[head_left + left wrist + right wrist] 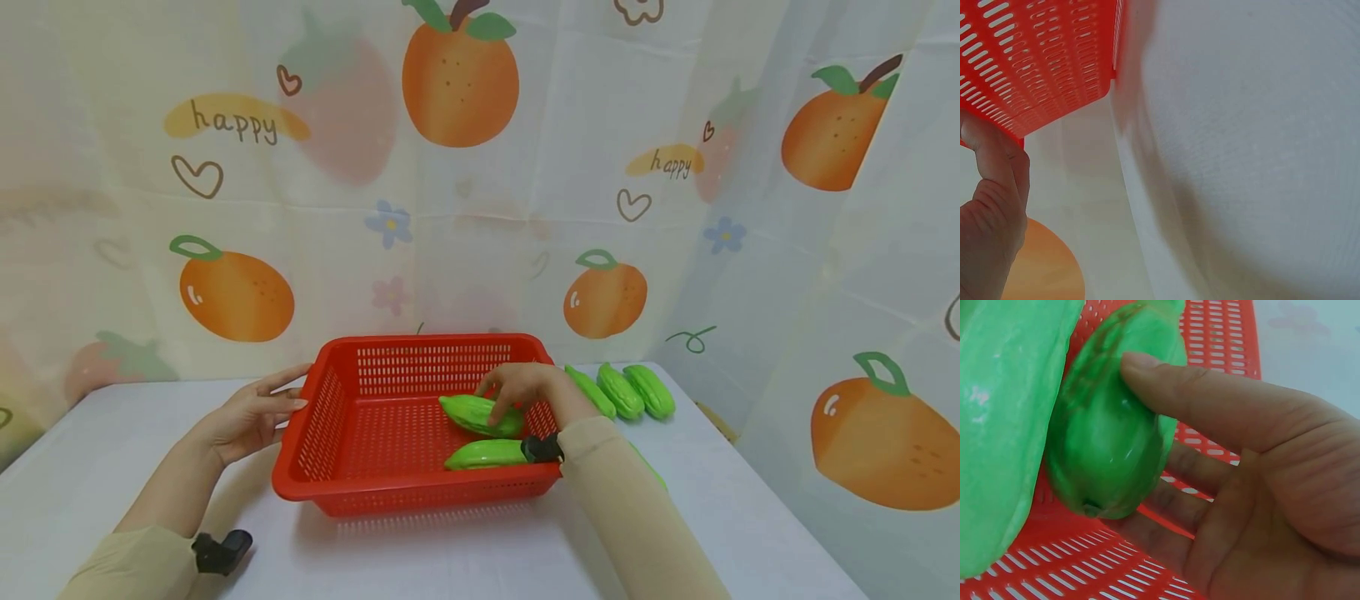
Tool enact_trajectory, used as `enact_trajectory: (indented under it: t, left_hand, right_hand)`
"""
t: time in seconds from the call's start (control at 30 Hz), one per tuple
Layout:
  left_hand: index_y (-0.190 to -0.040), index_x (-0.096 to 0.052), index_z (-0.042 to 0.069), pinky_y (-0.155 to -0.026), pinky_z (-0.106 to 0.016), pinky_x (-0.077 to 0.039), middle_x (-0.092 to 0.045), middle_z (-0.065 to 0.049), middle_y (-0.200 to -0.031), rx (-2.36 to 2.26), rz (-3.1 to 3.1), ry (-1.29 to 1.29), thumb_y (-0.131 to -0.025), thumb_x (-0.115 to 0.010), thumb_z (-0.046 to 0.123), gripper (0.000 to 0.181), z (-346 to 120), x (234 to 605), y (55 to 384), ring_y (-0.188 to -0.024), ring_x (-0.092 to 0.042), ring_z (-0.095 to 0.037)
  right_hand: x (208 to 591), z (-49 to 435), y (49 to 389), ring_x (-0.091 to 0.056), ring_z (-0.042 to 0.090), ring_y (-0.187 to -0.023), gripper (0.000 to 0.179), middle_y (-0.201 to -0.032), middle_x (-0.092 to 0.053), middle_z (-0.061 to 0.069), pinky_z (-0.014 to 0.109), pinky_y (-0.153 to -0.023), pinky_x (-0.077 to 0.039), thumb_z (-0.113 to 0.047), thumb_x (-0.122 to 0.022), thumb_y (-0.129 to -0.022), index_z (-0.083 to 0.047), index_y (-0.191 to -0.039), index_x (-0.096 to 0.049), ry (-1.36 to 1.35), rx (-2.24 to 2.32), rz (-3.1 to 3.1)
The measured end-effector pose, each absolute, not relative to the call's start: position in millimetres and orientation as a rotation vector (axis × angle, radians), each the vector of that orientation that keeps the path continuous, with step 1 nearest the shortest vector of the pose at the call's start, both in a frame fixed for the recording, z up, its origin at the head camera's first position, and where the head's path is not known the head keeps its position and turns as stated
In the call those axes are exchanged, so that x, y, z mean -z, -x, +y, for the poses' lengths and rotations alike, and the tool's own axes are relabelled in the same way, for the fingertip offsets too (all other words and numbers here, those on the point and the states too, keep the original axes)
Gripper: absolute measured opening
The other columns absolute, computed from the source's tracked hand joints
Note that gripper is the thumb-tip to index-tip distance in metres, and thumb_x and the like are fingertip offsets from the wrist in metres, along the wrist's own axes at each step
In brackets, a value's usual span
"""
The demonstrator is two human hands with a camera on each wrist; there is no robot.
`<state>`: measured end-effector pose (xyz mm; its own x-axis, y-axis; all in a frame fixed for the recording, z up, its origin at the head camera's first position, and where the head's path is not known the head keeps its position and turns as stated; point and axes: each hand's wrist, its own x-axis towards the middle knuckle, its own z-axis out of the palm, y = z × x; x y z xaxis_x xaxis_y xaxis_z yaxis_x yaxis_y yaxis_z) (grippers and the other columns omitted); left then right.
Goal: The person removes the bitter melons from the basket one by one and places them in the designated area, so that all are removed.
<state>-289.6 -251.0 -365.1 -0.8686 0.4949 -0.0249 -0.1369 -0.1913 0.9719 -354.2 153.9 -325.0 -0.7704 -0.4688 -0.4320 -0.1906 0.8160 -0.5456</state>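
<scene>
In the head view my right hand reaches over the right side of a red perforated plastic basket and grips a green bitter melon inside it. The right wrist view shows the thumb lying on top of the gripped bitter melon and the other fingers of the right hand behind it. A second bitter melon lies in the basket nearer its front wall, partly hidden by the wrist camera. My left hand touches the basket's left rim from outside, fingers fairly straight.
Right of the basket, several more bitter melons lie on the white tablecloth; one is mostly hidden behind the right forearm. A fruit-print curtain hangs close behind the table and along its right side.
</scene>
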Motion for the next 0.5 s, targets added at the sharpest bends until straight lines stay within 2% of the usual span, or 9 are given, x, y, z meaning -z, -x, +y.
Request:
enact_trajectory:
  t: [0.5]
  left_hand:
    - [-0.130,-0.056,0.034,-0.085,-0.031,-0.060,-0.073,0.009,-0.113,-2.107,1.700,-0.417,-0.101,-0.046,0.008,0.040,-250.8,364.3,287.6,-0.098,-0.073,-0.010]
  right_hand:
    - [318.2,150.4,353.5,-0.054,0.026,-0.128,0.056,-0.141,-0.054,0.013,0.038,-0.089,-0.057,-0.020,-0.079,-0.083,-0.013,-0.134,-0.058,0.474,0.760,2.438]
